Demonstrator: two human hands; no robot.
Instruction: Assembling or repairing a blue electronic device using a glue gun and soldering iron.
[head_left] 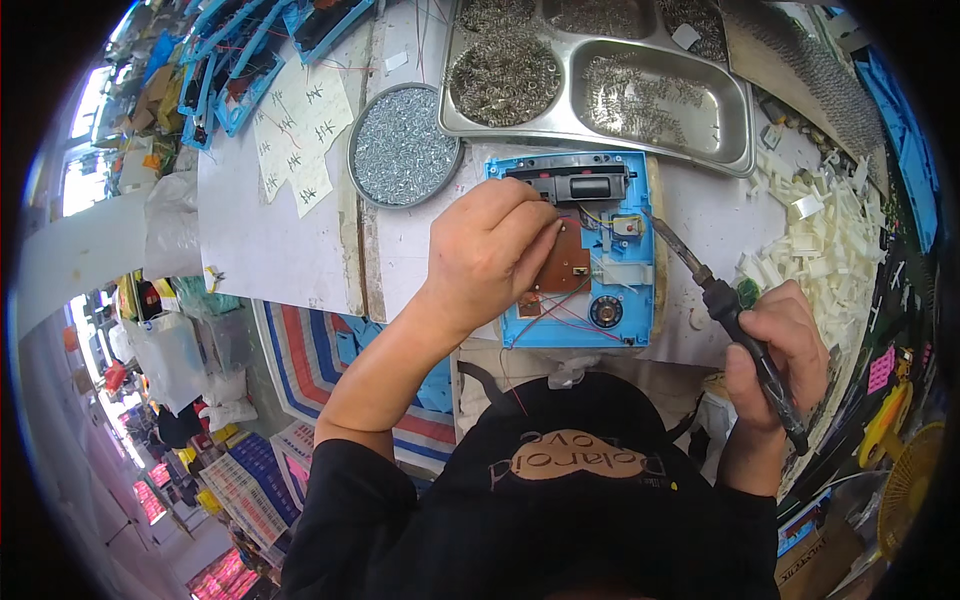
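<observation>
A blue plastic housing (pixel 630 300) lies open on the white bench, with a brown circuit board (pixel 567 262), thin red wires and a black part at its top edge inside. My left hand (pixel 490 250) rests on the housing's left side, fingertips pressing at the brown board. My right hand (pixel 780 350) grips a black-handled soldering iron (pixel 745 335); its metal tip (pixel 662 232) points up-left and hovers at the housing's right edge, near a small white part.
A steel compartment tray (pixel 745 120) of small metal parts sits behind the housing. A round dish (pixel 352 150) of screws is at the back left. White plastic pieces (pixel 830 240) pile up on the right. Blue housings (pixel 240 70) are stacked at far left.
</observation>
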